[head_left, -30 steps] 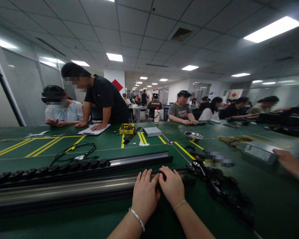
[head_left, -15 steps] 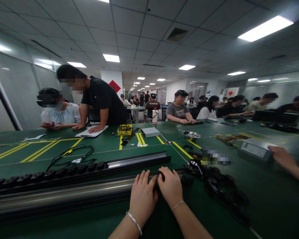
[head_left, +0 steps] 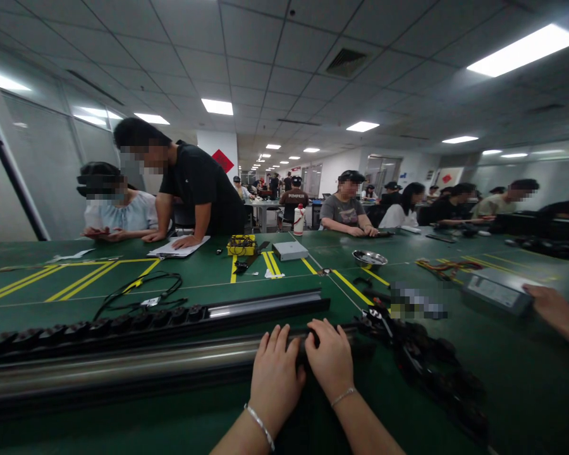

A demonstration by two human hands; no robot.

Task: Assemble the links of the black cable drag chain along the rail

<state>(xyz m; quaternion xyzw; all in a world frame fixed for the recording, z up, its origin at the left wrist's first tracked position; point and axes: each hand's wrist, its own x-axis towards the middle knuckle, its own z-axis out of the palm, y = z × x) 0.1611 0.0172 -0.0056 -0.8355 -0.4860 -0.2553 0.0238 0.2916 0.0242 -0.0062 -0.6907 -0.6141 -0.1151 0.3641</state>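
Observation:
A long dark rail with a shiny metallic face (head_left: 137, 366) runs from the left edge to just past my hands. My left hand (head_left: 277, 373) lies over its right part, fingers curled over the top. Close beside it, my right hand (head_left: 329, 357) grips the same rail near its right end, thumb side towards the left hand. What the fingertips press underneath is hidden. Behind it lies a second, similar rail (head_left: 270, 308), with a row of black rounded parts (head_left: 123, 321) seated along its left portion. Right of my hands stretches a jumbled string of black parts (head_left: 427, 360).
On the green table (head_left: 208, 404) are a coiled black cable (head_left: 137, 291), a yellow basket (head_left: 241, 244), a grey box (head_left: 290, 251) and a metal bowl (head_left: 370, 258). At right, another person's hand (head_left: 554, 309) touches a metal box (head_left: 497, 291). Co-workers sit and stand across the table.
The whole view has shifted slightly, so things appear a little further right. Both my hands keep their places on the rail.

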